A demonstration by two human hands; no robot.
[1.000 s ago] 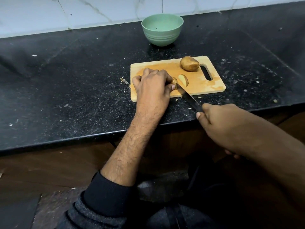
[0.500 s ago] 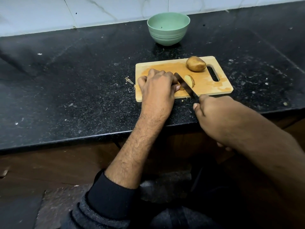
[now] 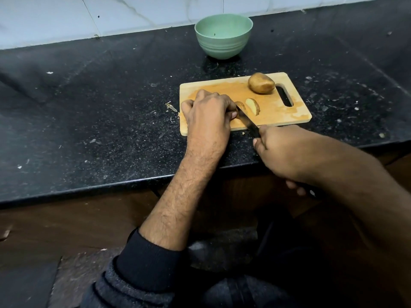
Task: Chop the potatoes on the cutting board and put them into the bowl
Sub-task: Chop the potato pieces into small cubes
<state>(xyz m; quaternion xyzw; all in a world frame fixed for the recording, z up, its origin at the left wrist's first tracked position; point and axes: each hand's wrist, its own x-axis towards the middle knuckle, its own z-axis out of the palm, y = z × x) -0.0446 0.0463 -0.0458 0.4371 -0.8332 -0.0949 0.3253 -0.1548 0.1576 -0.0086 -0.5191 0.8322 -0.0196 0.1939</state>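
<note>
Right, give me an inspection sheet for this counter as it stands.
Surface: black speckled countertop, dusted with pale crumbs and scraps.
Job's things: wooden cutting board near the front edge; whole potato at its far side by the handle slot; cut potato wedge lying loose; another potato piece under the blade; green bowl behind the board, no potato seen inside.
Clutter: peel scrap just left of the board.
Hands: left hand holds the piece down; right hand grips the knife.
Cables: nothing seen.
Surroundings: white tiled wall behind; dark wood below the counter.
</note>
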